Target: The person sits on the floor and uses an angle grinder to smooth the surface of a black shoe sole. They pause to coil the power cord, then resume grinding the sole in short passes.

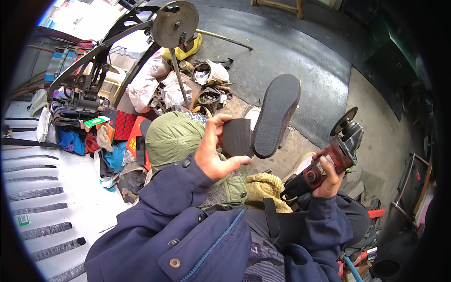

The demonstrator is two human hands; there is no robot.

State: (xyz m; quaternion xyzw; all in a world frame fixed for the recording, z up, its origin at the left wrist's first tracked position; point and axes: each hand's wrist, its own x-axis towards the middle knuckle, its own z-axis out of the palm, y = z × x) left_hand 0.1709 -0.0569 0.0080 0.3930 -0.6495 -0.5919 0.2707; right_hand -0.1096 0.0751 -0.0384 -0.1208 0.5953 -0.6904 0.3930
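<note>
Pretty packed workspace. Most of the floor was covered by a dark, shiny mat (319,61), with bare concrete (376,103) showing off to the right. A black machine with a big metal wheel (174,24) stood at upper left, bags and scraps (174,89) heaped by its legs. Over on the left, black strips (35,191) lay in rows on a white surface (89,188), next to a jumble of boxes and cloths. The person's lap had a puffy green garment (174,136) and a yellow cloth (268,188) on it.

The left hand (211,152) had a dark ribbed piece (238,136) between thumb and fingers, spread about as wide as the piece. Just right of that was a shoe (277,115), tilted, black sole facing up at the camera; couldn't tell if the piece actually touched its heel. The right hand (330,177) was wrapped around the body of a red and black angle grinder (314,175), its disc (343,121) pointing away from the person, well apart from the shoe.
</note>
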